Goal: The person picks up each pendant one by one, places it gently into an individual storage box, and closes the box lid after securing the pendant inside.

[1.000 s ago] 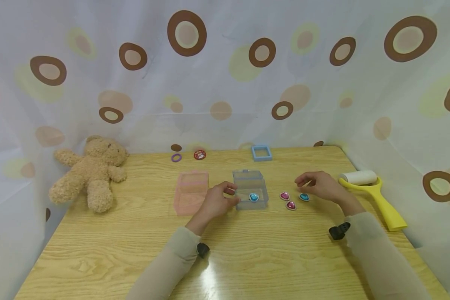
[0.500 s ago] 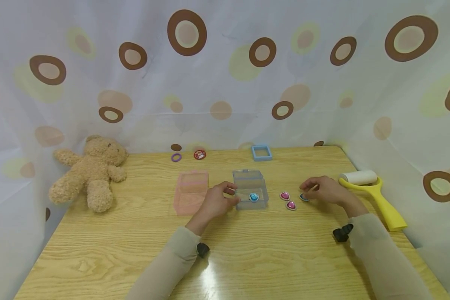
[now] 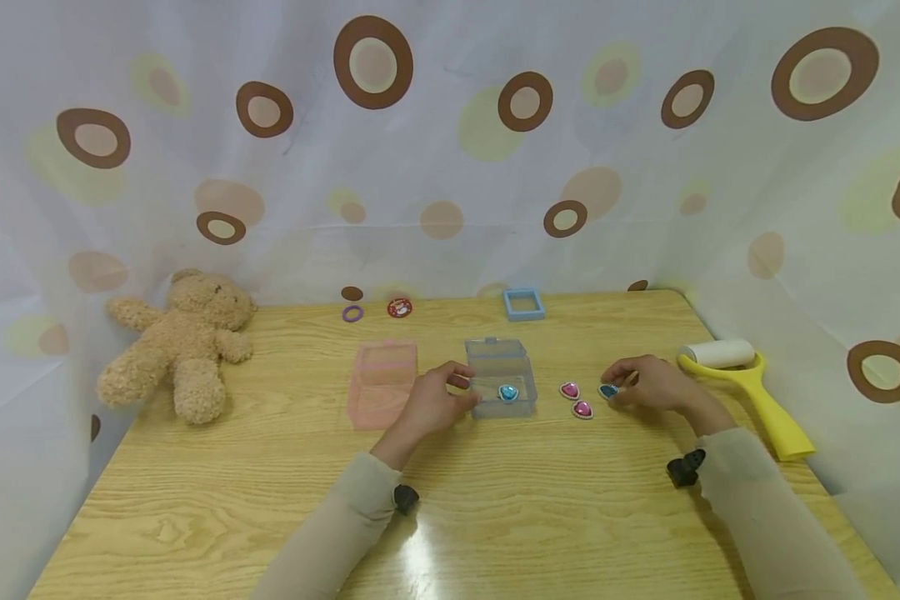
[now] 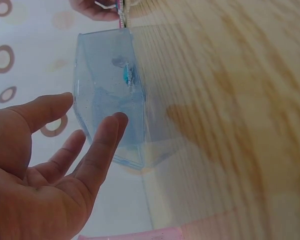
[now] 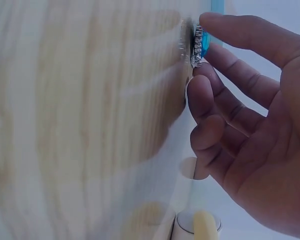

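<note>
My right hand (image 3: 654, 383) pinches a blue heart-shaped gem (image 3: 607, 391) by its edges at the table surface. In the right wrist view, the thumb and fingertips stand on opposite sides of the gem (image 5: 204, 45) and its silvery beaded rim. Two pink heart gems (image 3: 569, 390) lie just left of it. My left hand (image 3: 437, 400) is at the left side of a clear bluish box (image 3: 499, 358) with its lid raised, fingers spread and extended. Whether its fingertips touch the box wall (image 4: 105, 50) is unclear. Inside the box lies another blue heart gem (image 3: 507, 392).
A clear pink box (image 3: 381, 400) sits left of the bluish one. Along the back are a purple ring (image 3: 352, 320), a red disc (image 3: 400, 308) and a light-blue square frame (image 3: 523, 316). A teddy bear (image 3: 195, 342) lies far left, a yellow-handled roller (image 3: 772, 412) far right.
My right hand has shifted slightly right and down onto the blue gem, and its thumb and fingertips have come together on it. The left hand and the boxes have stayed put.
</note>
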Available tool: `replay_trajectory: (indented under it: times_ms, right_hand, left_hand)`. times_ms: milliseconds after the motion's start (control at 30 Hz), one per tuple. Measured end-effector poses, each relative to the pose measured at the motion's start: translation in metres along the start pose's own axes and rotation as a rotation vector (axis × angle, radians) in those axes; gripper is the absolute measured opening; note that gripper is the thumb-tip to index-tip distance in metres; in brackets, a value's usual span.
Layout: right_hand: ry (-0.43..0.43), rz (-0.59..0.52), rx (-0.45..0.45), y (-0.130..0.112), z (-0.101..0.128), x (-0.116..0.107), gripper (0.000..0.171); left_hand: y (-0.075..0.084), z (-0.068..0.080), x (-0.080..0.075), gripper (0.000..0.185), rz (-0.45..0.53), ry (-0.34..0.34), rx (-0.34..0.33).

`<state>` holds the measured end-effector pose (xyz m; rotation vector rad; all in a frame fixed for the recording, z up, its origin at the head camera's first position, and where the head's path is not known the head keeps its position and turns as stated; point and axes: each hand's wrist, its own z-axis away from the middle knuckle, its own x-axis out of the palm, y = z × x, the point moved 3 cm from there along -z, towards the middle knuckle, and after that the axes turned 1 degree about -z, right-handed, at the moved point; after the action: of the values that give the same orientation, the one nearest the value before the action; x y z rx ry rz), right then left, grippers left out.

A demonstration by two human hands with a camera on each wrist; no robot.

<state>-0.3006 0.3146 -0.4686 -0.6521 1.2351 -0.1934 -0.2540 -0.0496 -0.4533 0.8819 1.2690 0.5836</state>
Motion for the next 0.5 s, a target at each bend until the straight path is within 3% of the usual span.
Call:
replay_trajectory:
  times_ms: [500]
  right_hand:
    - [0.013,0.057,-0.007,-0.0049,-0.0005,0.0014,0.030]
  left_hand:
    - [-0.0008,-0.0005,-0.0004,0.040,0.009,-0.002,0.007]
